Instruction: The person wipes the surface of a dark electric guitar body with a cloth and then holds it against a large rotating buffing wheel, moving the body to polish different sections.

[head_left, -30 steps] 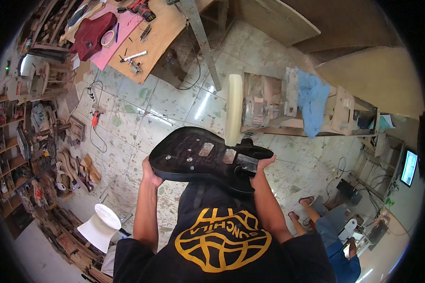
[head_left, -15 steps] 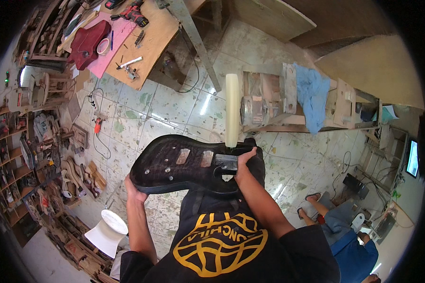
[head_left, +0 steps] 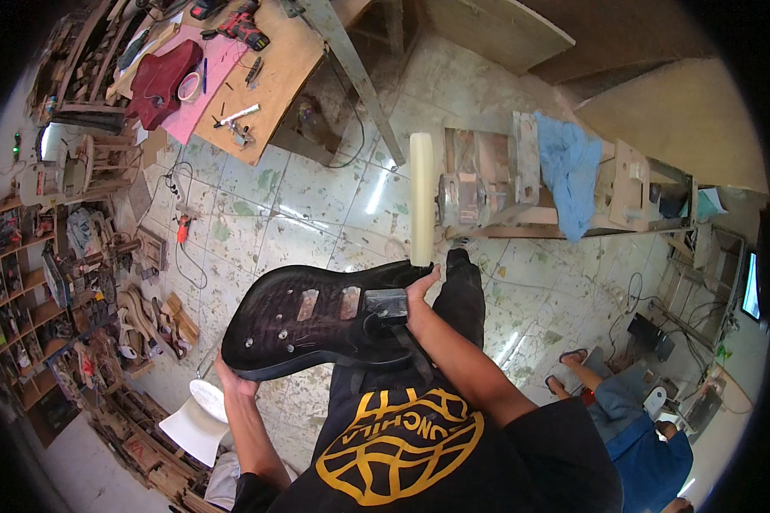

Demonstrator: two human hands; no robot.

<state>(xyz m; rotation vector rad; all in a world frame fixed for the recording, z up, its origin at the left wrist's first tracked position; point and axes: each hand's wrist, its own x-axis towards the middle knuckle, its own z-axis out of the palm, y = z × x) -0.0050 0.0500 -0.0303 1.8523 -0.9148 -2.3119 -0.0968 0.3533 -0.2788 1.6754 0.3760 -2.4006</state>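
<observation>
A dark, glossy electric guitar body (head_left: 269,312) lies between my hands at waist height, its cutouts and drilled holes facing up. My left hand (head_left: 235,376) grips the rounded bottom end, fingers wrapped under the rim. Beside the neck pocket, my right hand (head_left: 419,295) is closed on the horned end, with part of its fingers hidden beneath. Just beyond that hand stands a pale buffing wheel (head_left: 421,197), seen edge-on; its near rim meets or lies very close to the body's upper horn, and I cannot tell which.
The wheel's wooden machine stand (head_left: 479,184) carries a blue cloth (head_left: 565,171). A workbench (head_left: 287,94) at the far left holds a red guitar body (head_left: 164,84) and a cordless drill (head_left: 244,30). A white stool (head_left: 195,423) stands by my left arm. Another person (head_left: 633,427) sits at right.
Both hands have shifted the guitar body left and a little toward me. Its bottom end has dropped lower in view, and the horned end now sits at the wheel's near rim.
</observation>
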